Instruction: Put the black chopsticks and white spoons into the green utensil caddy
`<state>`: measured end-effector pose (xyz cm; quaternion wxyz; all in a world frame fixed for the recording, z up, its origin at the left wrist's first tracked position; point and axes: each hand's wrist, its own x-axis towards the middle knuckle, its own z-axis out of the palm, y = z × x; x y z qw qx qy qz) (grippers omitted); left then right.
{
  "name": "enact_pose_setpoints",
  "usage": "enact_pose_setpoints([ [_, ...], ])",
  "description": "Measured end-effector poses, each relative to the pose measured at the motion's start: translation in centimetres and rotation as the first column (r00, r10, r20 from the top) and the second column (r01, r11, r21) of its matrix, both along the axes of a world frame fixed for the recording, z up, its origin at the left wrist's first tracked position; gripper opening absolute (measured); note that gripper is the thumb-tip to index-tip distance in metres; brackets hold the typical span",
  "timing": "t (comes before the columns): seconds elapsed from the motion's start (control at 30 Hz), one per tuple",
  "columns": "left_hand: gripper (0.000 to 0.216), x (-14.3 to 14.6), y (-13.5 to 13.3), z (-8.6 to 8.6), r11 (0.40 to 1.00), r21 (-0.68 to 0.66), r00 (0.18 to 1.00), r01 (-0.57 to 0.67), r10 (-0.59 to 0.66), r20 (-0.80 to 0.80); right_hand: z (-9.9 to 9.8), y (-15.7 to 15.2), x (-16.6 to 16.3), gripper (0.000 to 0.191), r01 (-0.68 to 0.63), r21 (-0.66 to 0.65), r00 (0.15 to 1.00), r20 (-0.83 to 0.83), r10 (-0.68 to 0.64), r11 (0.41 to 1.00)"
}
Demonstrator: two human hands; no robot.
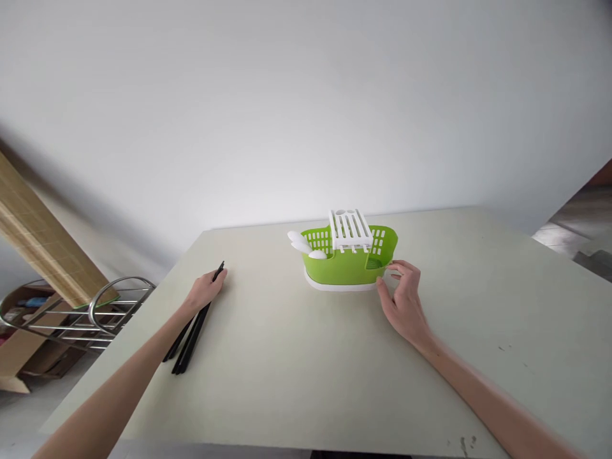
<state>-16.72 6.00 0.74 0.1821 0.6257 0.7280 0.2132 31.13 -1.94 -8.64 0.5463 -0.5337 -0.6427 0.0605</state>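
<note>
My left hand is closed around the upper part of several black chopsticks at the left of the table. Their lower ends fan out slightly towards me. A green cutlery basket with a white base and a white slotted rack on top stands near the middle. White spoons lean out of its left compartment, bowls up. My right hand grips the basket's right front edge between thumb and fingers. The right compartment shows only its green bottom and grid wall.
The pale table meets a white wall at the back. To the left, below table height, are a metal wire rack, a tall tan board and an open cardboard box. Dark marks spot the table's front right.
</note>
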Motion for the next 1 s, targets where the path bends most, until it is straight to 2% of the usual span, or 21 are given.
enact_pose_setpoints([
  [0.1,0.041,-0.2,0.0,-1.4,0.998,0.038,0.947,0.06,-0.045,-0.317,0.0,-0.1,0.1,0.033,-0.005,-0.005,1.0,0.009,0.005,1.0],
  [0.2,0.038,-0.1,0.2,-2.9,0.983,0.104,0.896,0.153,-0.094,-0.435,0.0,-0.1,0.1,0.033,-0.003,0.003,1.0,0.011,0.003,1.0],
  [0.33,0.042,-0.1,0.6,-4.6,0.96,0.223,0.884,0.171,-0.049,-0.465,-0.1,0.0,0.2,0.032,-0.002,-0.013,1.0,0.008,0.002,1.0],
  [0.5,0.049,-0.2,0.6,-5.3,0.967,0.218,0.903,0.132,-0.027,-0.428,-0.2,0.1,0.3,0.033,-0.008,-0.016,1.0,0.005,0.008,1.0],
  [0.7,0.049,0.3,0.2,-4.2,0.975,0.125,0.895,0.182,-0.112,-0.431,-0.2,0.2,0.2,0.032,-0.019,-0.017,1.0,-0.021,0.019,1.0],
  [0.77,0.05,1.0,-0.3,-3.5,0.962,0.182,0.868,0.205,-0.093,-0.488,-0.3,0.2,0.1,0.032,-0.025,-0.032,0.998,-0.057,0.023,0.999],
  [0.87,0.051,3.1,-1.3,-2.1,0.902,0.317,0.843,0.293,-0.087,-0.531,-0.5,0.4,0.2,0.033,-0.031,-0.071,0.991,-0.128,0.022,0.997],
  [1.0,0.05,8.2,-2.8,0.7,0.837,0.415,0.9,0.358,-0.189,-0.394,-0.7,0.6,0.3,0.035,-0.027,-0.117,0.976,-0.216,0.001,0.993],
])
